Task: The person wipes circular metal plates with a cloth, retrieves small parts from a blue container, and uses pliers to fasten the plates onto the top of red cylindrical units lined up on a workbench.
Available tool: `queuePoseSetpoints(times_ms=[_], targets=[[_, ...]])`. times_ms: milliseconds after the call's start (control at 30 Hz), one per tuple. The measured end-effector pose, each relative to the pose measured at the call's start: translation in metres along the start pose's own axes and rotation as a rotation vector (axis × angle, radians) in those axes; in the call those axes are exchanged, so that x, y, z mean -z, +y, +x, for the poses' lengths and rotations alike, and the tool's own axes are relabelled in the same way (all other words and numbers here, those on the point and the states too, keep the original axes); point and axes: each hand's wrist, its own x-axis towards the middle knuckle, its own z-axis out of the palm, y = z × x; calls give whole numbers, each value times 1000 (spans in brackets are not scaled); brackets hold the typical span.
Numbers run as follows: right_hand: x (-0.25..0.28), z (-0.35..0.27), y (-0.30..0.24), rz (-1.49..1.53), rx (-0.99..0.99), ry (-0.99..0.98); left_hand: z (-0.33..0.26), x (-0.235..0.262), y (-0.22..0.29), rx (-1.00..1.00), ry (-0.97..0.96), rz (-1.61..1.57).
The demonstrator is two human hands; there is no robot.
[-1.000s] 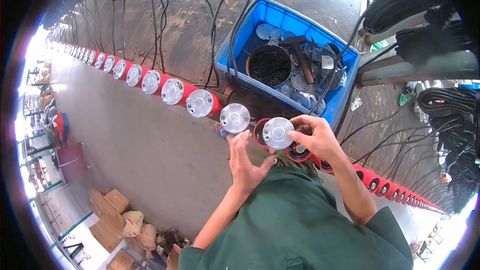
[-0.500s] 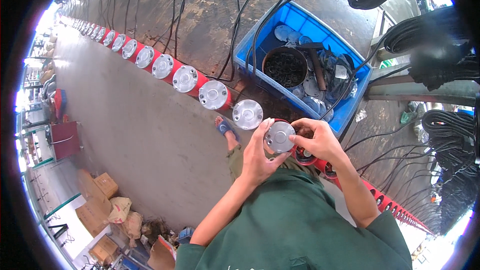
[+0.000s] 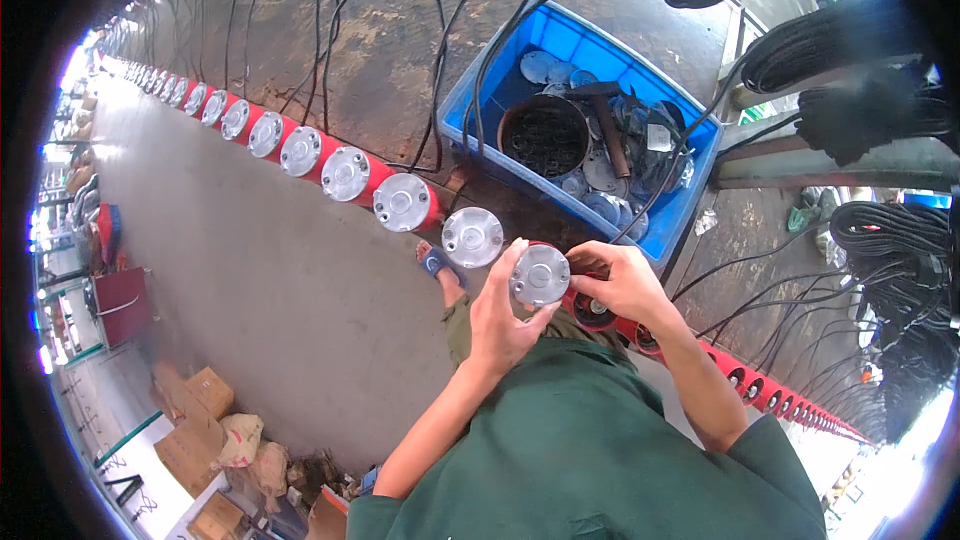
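Observation:
A round silver metal cap (image 3: 541, 276) with small holes near its rim sits at the end of a red cylinder. My left hand (image 3: 498, 325) grips it between thumb and fingers from the left and below. At the cap's right edge is my right hand (image 3: 622, 283), thumb and fingers closed; what they hold is hidden. A capped cylinder's silver disc (image 3: 472, 237) lies just left of my left fingers. Below my right hand an uncapped red cylinder (image 3: 592, 310) shows a dark inside.
Capped red cylinders (image 3: 345, 174) run off to the far left along the table edge; uncapped ones (image 3: 770, 395) continue right. A blue crate (image 3: 690, 215) holds a hammer, a round tin of dark pieces and silver discs. Black cable coils (image 3: 890, 240) hang at the right.
The view has shifted, so the bench things appear farther left. My right thumb has slid off the cap's face to its right edge. The left hand keeps its grip on the cap.

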Motion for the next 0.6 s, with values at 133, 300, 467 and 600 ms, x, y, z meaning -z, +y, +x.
queuePoseSetpoints(times_ms=[133,300,467,600], targets=[[-1,2,7,14,-20,4,2,-1,0,-12,17,-17],[0,4,11,49,-39,-5,2,-1,-2,-20,15,-23],[0,5,12,64,-63,-16,2,0,-1,-23,4,-3],[-2,4,12,68,-38,-10,2,3,1,0,-31,-20]])
